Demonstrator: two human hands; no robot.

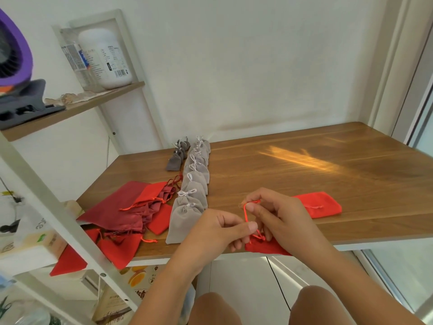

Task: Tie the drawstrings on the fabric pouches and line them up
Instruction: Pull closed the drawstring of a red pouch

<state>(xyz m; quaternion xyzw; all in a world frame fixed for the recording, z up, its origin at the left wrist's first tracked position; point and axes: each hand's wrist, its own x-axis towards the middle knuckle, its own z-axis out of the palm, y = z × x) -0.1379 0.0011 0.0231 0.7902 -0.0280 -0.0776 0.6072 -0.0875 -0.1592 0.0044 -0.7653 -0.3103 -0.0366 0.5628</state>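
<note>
At the near edge of the table (304, 184): red pouch (264, 248), judged soft and light. Left hand (215, 231) and right hand (281, 214) each pinch its thin drawstring (245, 213) between thumb and forefinger; grip is probably best close to the gathered neck.

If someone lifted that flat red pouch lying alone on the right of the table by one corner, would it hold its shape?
Probably not: the red pouch lies flat and thin on the table, so it would likely droop. It looks empty, so probably very light. Pushed, it should slide or wrinkle, not roll.
</note>
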